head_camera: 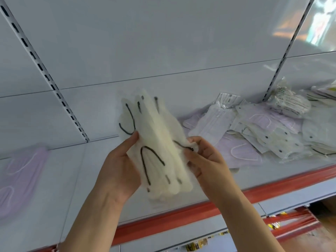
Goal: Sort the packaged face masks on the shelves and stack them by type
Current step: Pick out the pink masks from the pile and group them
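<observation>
Above the shelf (236,180), left hand (118,166) and right hand (205,157) grip the cream mask bundle (160,142), long axis upright; unsorted pile (263,131) lies right, nearer the right hand.

Slotted upright (45,77), red edge strip (181,214)

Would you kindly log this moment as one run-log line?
left hand: holds cream mask bundle | right hand: pinches bundle edge | lilac masks: shelf left | mixed pile: unsorted, right
</observation>
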Motion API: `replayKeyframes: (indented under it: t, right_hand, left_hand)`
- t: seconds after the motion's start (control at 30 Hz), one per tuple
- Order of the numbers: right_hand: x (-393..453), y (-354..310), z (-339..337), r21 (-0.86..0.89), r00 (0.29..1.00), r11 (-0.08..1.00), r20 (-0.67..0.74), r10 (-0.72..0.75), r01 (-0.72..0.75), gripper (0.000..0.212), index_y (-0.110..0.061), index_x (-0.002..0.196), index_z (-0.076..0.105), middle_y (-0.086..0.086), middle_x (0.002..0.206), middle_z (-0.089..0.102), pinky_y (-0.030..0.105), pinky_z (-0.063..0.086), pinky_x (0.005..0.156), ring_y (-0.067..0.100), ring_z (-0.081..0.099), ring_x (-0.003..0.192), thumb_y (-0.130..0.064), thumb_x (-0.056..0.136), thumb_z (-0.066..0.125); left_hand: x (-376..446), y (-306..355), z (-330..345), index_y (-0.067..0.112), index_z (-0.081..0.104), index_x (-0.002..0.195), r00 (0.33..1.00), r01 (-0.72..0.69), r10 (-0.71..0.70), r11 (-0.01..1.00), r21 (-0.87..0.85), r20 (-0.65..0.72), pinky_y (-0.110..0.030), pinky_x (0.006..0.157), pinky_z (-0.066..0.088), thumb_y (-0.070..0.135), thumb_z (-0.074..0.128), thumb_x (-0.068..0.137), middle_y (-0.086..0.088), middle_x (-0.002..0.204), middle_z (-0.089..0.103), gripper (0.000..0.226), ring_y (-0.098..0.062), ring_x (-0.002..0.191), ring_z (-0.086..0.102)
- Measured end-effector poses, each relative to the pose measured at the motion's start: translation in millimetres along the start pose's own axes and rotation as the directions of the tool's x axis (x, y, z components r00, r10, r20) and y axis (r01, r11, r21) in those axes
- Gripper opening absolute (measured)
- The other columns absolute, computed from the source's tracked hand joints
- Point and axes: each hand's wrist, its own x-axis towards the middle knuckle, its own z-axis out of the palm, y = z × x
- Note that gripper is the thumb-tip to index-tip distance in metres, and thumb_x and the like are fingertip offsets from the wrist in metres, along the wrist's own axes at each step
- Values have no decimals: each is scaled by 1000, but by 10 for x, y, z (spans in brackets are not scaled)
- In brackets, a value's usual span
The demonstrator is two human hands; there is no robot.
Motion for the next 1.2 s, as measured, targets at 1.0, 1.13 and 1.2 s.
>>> replayKeyframes:
  t: [1.0, 1.13, 1.2]
  right_hand:
    - [-15, -193, -394, 393, 954, 906, -180, 241, -155, 65, 9, 141, 42, 29, 128, 54, 44, 46, 107, 37, 57, 118, -33, 94, 58]
    - [-83, -119, -314, 305, 944, 938, -225, 240, -166, 34, -4, 92, 75, 12, 83, 73, 29, 60, 75, 20, 72, 77, -25, 102, 50]
    - [-74, -168, -246, 203, 954, 967, -227, 197, -152, 46, -17, 80, 74, -2, 66, 69, 26, 56, 56, 13, 68, 56, -41, 103, 41]
  left_hand:
    - [94, -358, 347, 11, 69, 128, 992, 52, -40, 994, -99, 118, -47, 100, 54, 36, 54, 101, -11, 121, 71, 40, -28, 112, 69]
    - [78, -221, 288, 12, 67, 130, 997, -73, 72, 997, -11, -26, -46, 100, 52, 30, 60, 99, -10, 125, 72, 37, -26, 113, 71]
    - [58, -186, 207, 12, 68, 127, 994, -82, 84, 996, 39, -69, -44, 94, 53, 28, 61, 98, -9, 122, 74, 34, -24, 108, 73]
